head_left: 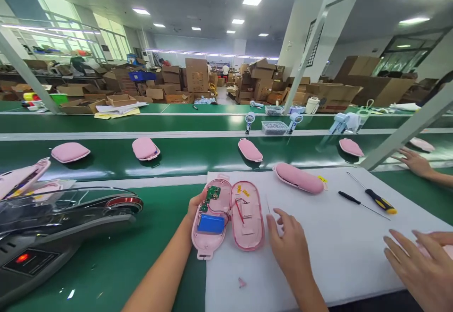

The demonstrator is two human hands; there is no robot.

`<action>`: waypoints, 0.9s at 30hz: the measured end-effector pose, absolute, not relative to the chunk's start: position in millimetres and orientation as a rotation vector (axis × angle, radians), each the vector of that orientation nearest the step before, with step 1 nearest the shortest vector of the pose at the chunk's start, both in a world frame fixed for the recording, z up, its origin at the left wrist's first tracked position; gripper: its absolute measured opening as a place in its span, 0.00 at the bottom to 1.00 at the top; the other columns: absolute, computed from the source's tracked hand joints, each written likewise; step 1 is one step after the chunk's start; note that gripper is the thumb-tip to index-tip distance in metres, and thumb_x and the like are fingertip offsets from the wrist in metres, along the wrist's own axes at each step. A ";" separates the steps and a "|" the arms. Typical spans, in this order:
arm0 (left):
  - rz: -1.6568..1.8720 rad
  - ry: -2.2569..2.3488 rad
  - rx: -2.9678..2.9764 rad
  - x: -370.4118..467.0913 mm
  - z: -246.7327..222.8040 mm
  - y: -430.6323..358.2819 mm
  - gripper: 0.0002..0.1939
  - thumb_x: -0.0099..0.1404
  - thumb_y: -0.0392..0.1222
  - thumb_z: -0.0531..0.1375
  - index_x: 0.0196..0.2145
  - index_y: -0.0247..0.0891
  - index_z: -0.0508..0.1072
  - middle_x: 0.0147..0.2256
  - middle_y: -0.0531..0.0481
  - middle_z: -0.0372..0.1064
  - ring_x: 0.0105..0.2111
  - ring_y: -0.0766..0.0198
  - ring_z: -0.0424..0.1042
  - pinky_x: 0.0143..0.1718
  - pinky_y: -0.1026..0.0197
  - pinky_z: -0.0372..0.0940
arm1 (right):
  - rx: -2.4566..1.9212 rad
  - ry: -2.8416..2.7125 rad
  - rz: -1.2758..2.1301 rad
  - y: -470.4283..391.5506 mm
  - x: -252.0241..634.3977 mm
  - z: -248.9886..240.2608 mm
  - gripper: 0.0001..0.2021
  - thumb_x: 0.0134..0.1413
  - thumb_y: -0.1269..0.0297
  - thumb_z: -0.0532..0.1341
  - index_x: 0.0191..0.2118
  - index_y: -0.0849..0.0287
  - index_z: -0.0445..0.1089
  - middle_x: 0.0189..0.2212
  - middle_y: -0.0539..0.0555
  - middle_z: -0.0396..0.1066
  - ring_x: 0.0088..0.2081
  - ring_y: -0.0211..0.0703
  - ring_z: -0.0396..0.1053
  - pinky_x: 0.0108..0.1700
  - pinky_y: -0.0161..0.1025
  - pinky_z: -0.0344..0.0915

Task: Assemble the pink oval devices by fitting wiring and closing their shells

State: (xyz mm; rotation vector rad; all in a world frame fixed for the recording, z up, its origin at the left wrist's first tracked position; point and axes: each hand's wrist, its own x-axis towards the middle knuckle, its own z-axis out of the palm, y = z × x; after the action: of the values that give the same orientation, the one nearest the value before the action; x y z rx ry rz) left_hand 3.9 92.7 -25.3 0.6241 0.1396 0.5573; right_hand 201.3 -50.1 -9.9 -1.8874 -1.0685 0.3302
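A large hall with lit ceiling panels stretches back over stacked cardboard boxes. The green worktop spans the foreground, a white sheet over its near right part and a dark grey machine at its left end. Beyond a pale rail, pink cases stand in a row on a green strip.

A co-worker's hands are at the sheet's right edge. The person's left hand grips the outer side of an opened pink case at the sheet's left edge. The right hand is half curled just beside the case's right half, thumb and forefinger near each other; whether they pinch anything, I cannot tell.

Two screwdrivers lie toward the sheet's far right corner. Inside the case's left half sit a blue block and a green circuit board. A pink scrap lies near the sheet's front edge.
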 end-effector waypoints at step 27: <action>0.415 0.164 0.645 12.3 -17.8 98.9 0.41 0.54 0.68 0.58 0.51 0.27 0.69 0.45 0.33 0.73 0.46 0.37 0.71 0.46 0.43 0.64 | -1.121 -1.288 0.314 -23.0 140.2 -7.1 0.06 0.62 0.69 0.54 0.44 0.53 0.59 0.42 0.55 0.69 0.44 0.41 0.70 0.45 0.41 0.71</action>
State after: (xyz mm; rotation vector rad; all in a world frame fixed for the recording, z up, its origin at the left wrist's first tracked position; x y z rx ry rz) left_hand 12.3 98.9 -17.8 0.6447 0.1639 0.4148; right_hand 140.2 -23.0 -7.1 -1.1215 -1.2880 0.3139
